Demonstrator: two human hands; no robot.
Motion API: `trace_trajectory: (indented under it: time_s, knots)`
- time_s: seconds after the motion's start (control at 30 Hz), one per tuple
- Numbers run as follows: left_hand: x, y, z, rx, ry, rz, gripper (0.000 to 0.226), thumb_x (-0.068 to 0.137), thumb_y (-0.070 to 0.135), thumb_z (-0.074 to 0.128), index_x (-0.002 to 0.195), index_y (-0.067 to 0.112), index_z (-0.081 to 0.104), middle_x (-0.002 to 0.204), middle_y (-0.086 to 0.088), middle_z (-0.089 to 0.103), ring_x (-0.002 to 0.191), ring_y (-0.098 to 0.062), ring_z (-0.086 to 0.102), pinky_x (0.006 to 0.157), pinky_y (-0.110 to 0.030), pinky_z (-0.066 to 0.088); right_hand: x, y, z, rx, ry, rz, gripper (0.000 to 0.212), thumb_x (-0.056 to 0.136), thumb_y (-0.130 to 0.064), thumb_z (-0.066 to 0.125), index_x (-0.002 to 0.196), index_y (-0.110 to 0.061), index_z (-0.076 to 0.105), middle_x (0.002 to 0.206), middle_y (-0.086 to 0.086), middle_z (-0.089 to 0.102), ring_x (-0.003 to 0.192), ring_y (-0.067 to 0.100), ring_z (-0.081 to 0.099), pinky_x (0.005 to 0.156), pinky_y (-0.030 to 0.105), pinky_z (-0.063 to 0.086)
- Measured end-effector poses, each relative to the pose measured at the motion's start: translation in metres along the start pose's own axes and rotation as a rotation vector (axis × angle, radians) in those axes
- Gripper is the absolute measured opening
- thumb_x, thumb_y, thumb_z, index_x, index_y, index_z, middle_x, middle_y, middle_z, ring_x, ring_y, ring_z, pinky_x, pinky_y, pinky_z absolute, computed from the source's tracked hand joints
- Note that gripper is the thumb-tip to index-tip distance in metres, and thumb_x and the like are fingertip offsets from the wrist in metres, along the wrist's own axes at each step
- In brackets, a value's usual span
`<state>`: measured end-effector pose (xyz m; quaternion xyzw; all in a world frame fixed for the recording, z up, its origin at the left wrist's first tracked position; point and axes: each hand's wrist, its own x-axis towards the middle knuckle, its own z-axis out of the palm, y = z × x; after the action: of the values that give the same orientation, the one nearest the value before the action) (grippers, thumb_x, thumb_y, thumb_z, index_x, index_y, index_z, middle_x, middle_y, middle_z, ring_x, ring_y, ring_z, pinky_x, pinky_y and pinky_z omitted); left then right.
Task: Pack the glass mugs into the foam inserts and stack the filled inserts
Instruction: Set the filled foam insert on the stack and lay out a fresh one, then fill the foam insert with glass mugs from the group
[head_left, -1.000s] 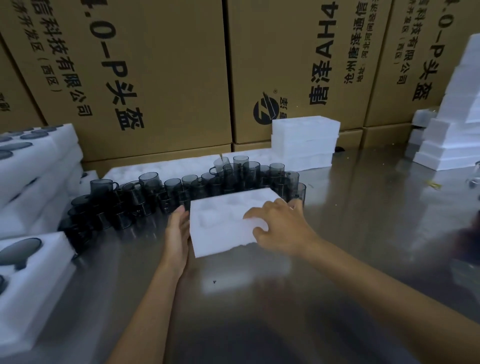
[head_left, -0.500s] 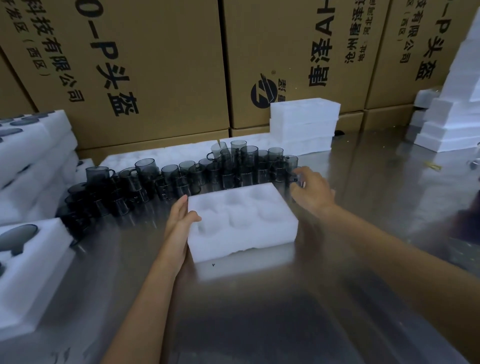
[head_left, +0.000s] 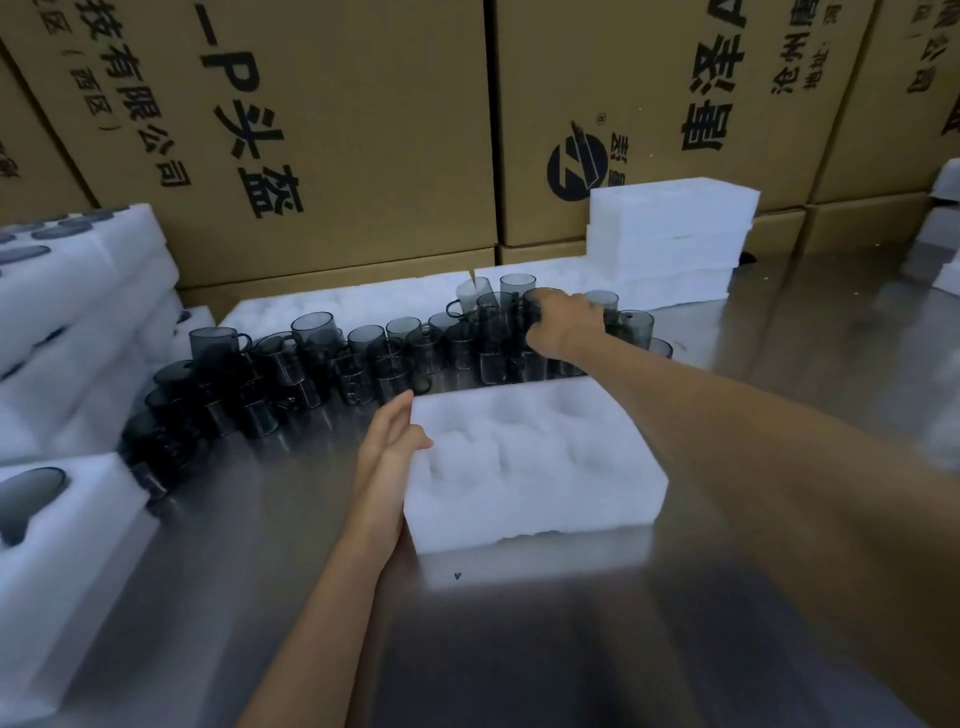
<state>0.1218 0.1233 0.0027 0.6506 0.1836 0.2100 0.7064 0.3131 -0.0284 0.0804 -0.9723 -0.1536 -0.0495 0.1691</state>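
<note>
A white foam insert (head_left: 530, 462) with empty round pockets lies on the steel table in the middle. My left hand (head_left: 387, 449) rests flat against its left side, thumb on the top edge. Behind it stands a long cluster of smoky grey glass mugs (head_left: 363, 358), some stacked two high. My right hand (head_left: 563, 325) reaches over the insert into the right part of the cluster, fingers curled round a grey mug (head_left: 535, 304) in the upper layer.
Filled foam inserts (head_left: 67, 296) are stacked at the left, and another filled one (head_left: 62, 535) lies at the front left. Empty inserts (head_left: 670, 234) are piled at the back right. Big cardboard boxes (head_left: 332, 130) wall off the back. Bare steel table (head_left: 571, 649) lies in front.
My right hand left the insert's top, went past its right end and now reaches far back onto a mug in the cluster. The left hand stays against the insert.
</note>
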Motion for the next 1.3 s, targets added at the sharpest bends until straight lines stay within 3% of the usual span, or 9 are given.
trace_trajectory:
  time_s: [0.13,0.37,0.53,0.67,0.83,0.93,1.07,1.2,1.3]
  knots:
    - [-0.003,0.002,-0.002,-0.005,-0.031,0.003,0.051,0.085,-0.005,0.052,0.118,0.031,0.065,0.106,0.021,0.072,0.093,0.001,0.069,0.066,-0.014,0.052,0.004,0.007,0.003,-0.001,0.151,0.024,0.034,0.090,-0.010,0.055,0.125,-0.012,0.058,0.124,0.011,0.059,0.115,0.035,0.055,0.095,0.041,0.047]
    - [-0.013,0.009,-0.002,0.084,-0.126,0.010,0.052,0.064,0.017,0.054,0.111,0.034,0.069,0.117,-0.005,0.068,0.103,-0.023,0.066,0.083,-0.034,0.052,-0.040,0.018,-0.009,0.130,0.395,0.006,0.023,0.094,-0.012,0.052,0.112,-0.015,0.066,0.119,0.009,0.057,0.103,0.036,0.059,0.083,0.036,0.037]
    - [-0.030,0.019,-0.001,0.151,-0.187,0.003,0.052,0.061,0.019,0.053,0.109,0.031,0.067,0.120,-0.015,0.061,0.104,-0.036,0.062,0.090,-0.052,0.051,-0.116,0.008,-0.018,0.569,0.427,-0.164,0.009,0.086,-0.009,0.064,0.089,-0.017,0.067,0.116,-0.001,0.047,0.076,0.011,0.058,0.084,0.028,0.048]
    - [-0.056,0.023,-0.006,0.135,-0.191,-0.021,0.055,0.057,0.015,0.051,0.109,0.025,0.066,0.112,-0.015,0.062,0.093,-0.032,0.060,0.080,-0.043,0.048,-0.169,-0.012,-0.015,0.787,0.267,-0.189,0.029,0.080,-0.004,0.068,0.071,-0.030,0.059,0.095,-0.007,0.055,0.069,-0.003,0.050,0.071,0.011,0.040]
    - [-0.087,0.022,-0.013,0.158,-0.189,0.003,0.058,0.058,0.017,0.051,0.112,0.027,0.067,0.120,-0.014,0.062,0.102,-0.017,0.062,0.084,-0.033,0.052,-0.206,-0.031,0.000,0.910,0.121,-0.157,0.024,0.080,-0.002,0.071,0.073,-0.023,0.063,0.092,0.002,0.064,0.080,0.025,0.058,0.077,0.033,0.048]
    - [-0.096,0.021,-0.020,0.179,-0.183,0.036,0.055,0.058,0.018,0.050,0.109,0.032,0.067,0.113,-0.010,0.063,0.089,-0.002,0.061,0.073,-0.016,0.050,-0.219,-0.035,0.002,0.887,0.082,-0.242,0.019,0.082,-0.005,0.076,0.081,-0.022,0.066,0.112,-0.006,0.056,0.098,0.017,0.059,0.088,0.018,0.045]
    - [-0.095,0.026,-0.023,0.167,-0.278,0.090,0.059,0.067,0.018,0.052,0.124,0.031,0.063,0.131,0.002,0.061,0.125,-0.019,0.055,0.110,-0.051,0.041,-0.229,-0.027,-0.004,0.808,0.063,-0.421,0.019,0.086,-0.003,0.071,0.087,-0.021,0.065,0.131,-0.012,0.053,0.117,-0.003,0.052,0.095,0.009,0.038]
    - [-0.094,0.036,-0.017,0.376,-0.318,0.281,0.065,0.073,0.031,0.070,0.133,0.050,0.054,0.135,0.031,0.055,0.135,0.005,0.042,0.121,-0.048,0.026,-0.233,-0.017,-0.002,0.714,0.063,-0.471,0.014,0.088,0.000,0.066,0.091,-0.014,0.063,0.142,-0.012,0.049,0.124,-0.005,0.049,0.101,0.012,0.036]
    - [-0.094,0.037,-0.011,0.481,-0.306,0.408,0.069,0.085,0.014,0.075,0.144,0.038,0.048,0.138,0.027,0.055,0.136,0.002,0.044,0.122,-0.051,0.021,-0.232,-0.012,-0.003,0.718,0.090,-0.487,0.021,0.086,0.003,0.064,0.091,-0.017,0.061,0.146,-0.013,0.046,0.132,-0.002,0.045,0.106,0.015,0.035]
